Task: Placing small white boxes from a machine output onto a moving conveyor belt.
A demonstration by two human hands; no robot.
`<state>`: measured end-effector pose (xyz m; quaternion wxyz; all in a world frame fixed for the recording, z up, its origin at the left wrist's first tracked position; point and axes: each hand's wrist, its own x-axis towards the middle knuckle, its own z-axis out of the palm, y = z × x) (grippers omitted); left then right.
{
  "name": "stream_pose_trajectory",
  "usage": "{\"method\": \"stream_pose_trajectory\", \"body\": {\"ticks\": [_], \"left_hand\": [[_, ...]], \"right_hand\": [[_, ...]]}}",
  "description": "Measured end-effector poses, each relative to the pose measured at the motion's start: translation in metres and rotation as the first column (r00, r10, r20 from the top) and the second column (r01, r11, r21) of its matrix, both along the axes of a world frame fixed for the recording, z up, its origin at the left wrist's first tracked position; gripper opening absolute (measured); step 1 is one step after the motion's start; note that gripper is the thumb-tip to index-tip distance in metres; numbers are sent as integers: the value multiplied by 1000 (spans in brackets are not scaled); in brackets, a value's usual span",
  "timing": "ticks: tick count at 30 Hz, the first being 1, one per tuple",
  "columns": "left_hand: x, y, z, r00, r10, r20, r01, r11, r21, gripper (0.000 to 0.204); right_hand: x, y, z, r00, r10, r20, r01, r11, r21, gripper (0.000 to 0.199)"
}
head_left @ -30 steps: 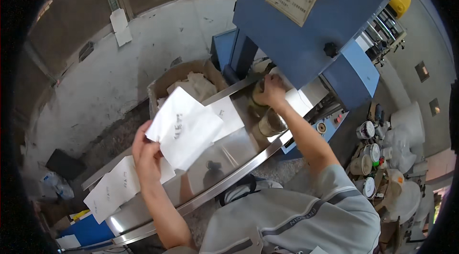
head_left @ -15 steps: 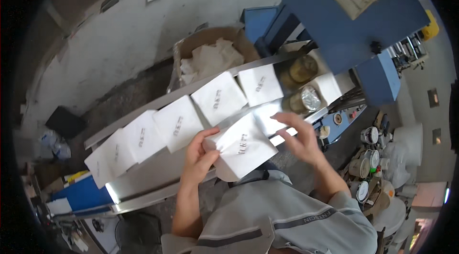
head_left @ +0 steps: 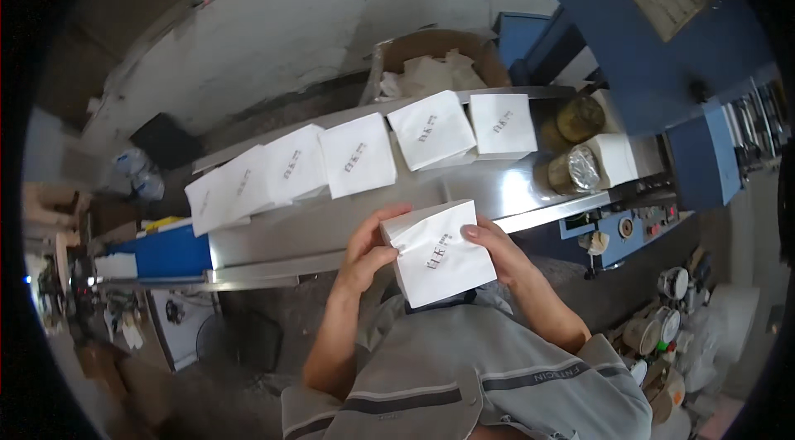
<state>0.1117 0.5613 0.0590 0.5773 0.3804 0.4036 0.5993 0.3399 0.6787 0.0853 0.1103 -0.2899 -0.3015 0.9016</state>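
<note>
In front of my chest, a thick stack of white printed paper squares [head_left: 454,276], napkin-like, is held between both hands. My left hand [head_left: 367,248] grips its left side, thumb on the near face and fingers behind. On the right edge, my right hand [head_left: 499,251] has its thumb on top; its other fingers are mostly hidden. Beyond my hands, more white stacks with the same dark print lie in a slanting row, among them a middle stack [head_left: 358,156] and a far right stack [head_left: 503,125].
The stacks lie on a shiny metal bench [head_left: 286,234]. At its right end stand two cylindrical rolls [head_left: 573,172] beside a blue machine [head_left: 654,50]. Behind is a cardboard box [head_left: 476,44] of crumpled white paper. A blue panel [head_left: 174,254] sits at the left end.
My right hand, apart from the stack before, has come in and closed on its right edge. The held stack has turned more upright. The view has shifted, so the bench appears more level.
</note>
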Motion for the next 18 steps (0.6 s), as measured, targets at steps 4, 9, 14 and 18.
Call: {"method": "stream_pose_trajectory", "body": {"ticks": [4, 9, 14, 18], "left_hand": [[22, -39, -3, 936, 284, 209, -238, 946, -218, 76], [33, -102, 6, 864, 502, 38, -471, 833, -292, 82], [17, -152, 27, 791, 606, -87, -602, 744, -291, 80], [-6, -213, 16, 801, 597, -57, -590, 769, -245, 87]], "right_hand": [[-9, -11, -17, 977, -172, 129, 144, 969, 202, 80], [-43, -44, -24, 993, -72, 91, 36, 936, 349, 83], [-73, -77, -23, 982, 185, 38, -183, 878, 443, 97], [-117, -105, -18, 903, 423, -79, -343, 818, 462, 110]]}}
